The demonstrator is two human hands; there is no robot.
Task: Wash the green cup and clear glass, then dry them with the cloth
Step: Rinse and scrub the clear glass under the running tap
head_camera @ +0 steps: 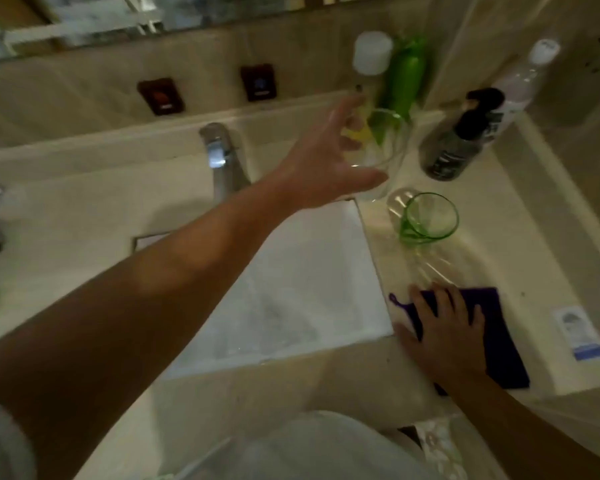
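The cloth (pixel 492 337), dark purple, lies flat on the pale counter (pixel 520 265) at the lower right of the frame, just beside the right rim of the sink (pixel 291 289). My right hand (pixel 444 334) rests on its left part with straight, spread fingers, pressing down and curled round nothing; the thumb lies off the cloth on the counter edge. A small white and blue label (pixel 581 332) sits on the counter to the right of the cloth.

Further up, right of centre, the green cup (pixel 426 218) stands upright on the counter, mouth open toward me, with a wet sheen on the surface around it. It stands apart from both my hands.

Above it, my left arm stretches across the sink from the lower left, and my left hand (pixel 326 164) grips the clear glass (pixel 383 147) at the upper middle of the frame, thumb on the near side and fingers round the far side. The picture is blurred there, so I cannot tell whether the glass is lifted or touching the counter.

The metal tap (pixel 222 157) stands behind the sink, left of that hand. At the upper right, a dark pump bottle (pixel 461 140), a clear bottle with a white cap (pixel 523 77), a green bottle (pixel 406 77) and a white-capped container (pixel 371 53) stand near the wall.
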